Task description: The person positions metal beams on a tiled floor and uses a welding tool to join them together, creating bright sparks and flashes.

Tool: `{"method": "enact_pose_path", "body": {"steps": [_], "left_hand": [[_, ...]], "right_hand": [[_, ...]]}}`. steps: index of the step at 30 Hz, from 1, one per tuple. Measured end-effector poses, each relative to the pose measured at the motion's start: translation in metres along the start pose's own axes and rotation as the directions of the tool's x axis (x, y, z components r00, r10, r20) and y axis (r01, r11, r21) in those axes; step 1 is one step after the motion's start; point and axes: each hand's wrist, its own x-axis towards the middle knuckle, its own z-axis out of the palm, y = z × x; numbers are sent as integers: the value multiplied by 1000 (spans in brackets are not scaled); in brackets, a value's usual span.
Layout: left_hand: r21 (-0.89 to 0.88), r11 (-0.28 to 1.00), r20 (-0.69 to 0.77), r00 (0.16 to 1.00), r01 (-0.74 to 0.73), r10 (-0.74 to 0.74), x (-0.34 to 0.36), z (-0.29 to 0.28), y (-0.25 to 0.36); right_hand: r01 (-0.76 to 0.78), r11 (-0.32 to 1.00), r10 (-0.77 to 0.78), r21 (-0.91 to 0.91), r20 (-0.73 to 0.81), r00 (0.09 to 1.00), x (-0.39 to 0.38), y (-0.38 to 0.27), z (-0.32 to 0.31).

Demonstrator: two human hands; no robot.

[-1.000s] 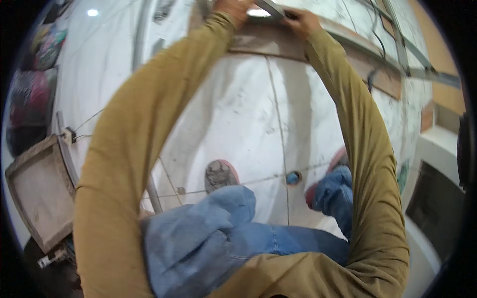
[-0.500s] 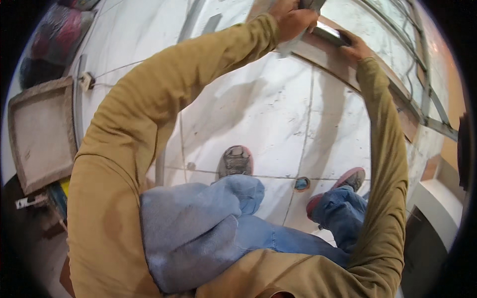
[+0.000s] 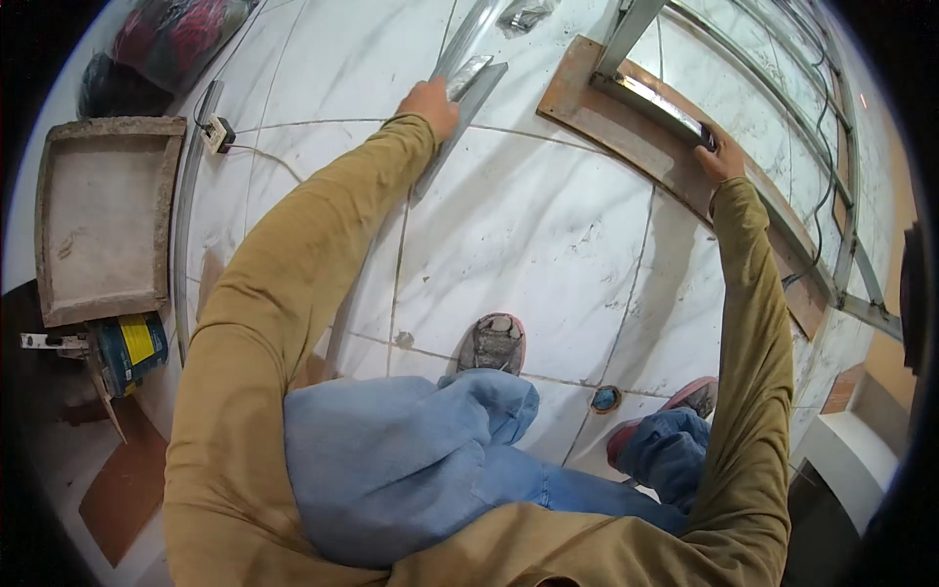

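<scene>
My left hand (image 3: 428,110) is closed on grey metal strip pieces (image 3: 471,86) at the upper middle, low over the white marbled tile floor (image 3: 518,215). Beside it, a long metal channel (image 3: 469,24) runs toward the top edge. At the upper right, my right hand (image 3: 722,157) grips a shiny bar (image 3: 650,98) of a steel frame (image 3: 782,98), near a dark piece at that bar's end; its fingertips are partly hidden. A brown board (image 3: 577,83) lies beneath this side of the frame. My two shoes (image 3: 494,342) show below, between my sleeved arms.
At the left are a rough rectangular tray (image 3: 103,225), bagged bundles (image 3: 166,49), a socket with a cord (image 3: 217,135), a teal tool (image 3: 132,357) and a brown panel (image 3: 122,489). A black cable (image 3: 822,225) crosses the frame. A white ledge (image 3: 851,460) stands at the lower right.
My left hand has moved left and down, away from the frame, with a metal piece. My right hand stays on the frame. The whole view has shifted, showing more floor at the left.
</scene>
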Motion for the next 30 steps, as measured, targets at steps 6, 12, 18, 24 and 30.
{"method": "enact_pose_path", "body": {"steps": [6, 12, 18, 24, 30], "left_hand": [[3, 999, 74, 996, -46, 45, 34, 8, 13], [57, 990, 103, 987, -131, 125, 56, 0, 25], [83, 962, 35, 966, -260, 258, 16, -8, 43], [68, 949, 44, 952, -307, 304, -17, 16, 38], [-102, 979, 17, 983, -178, 180, -14, 23, 19]], "right_hand": [[28, 1000, -27, 3, -75, 997, 8, -12, 3], [74, 997, -75, -16, -22, 997, -1, -13, -2], [148, 980, -137, -131, 89, 987, -7, -18, -15], [265, 896, -9, -356, 583, 813, -21, -137, -88], [165, 614, -562, 772, 281, 778, -124, -376, -262]]}}
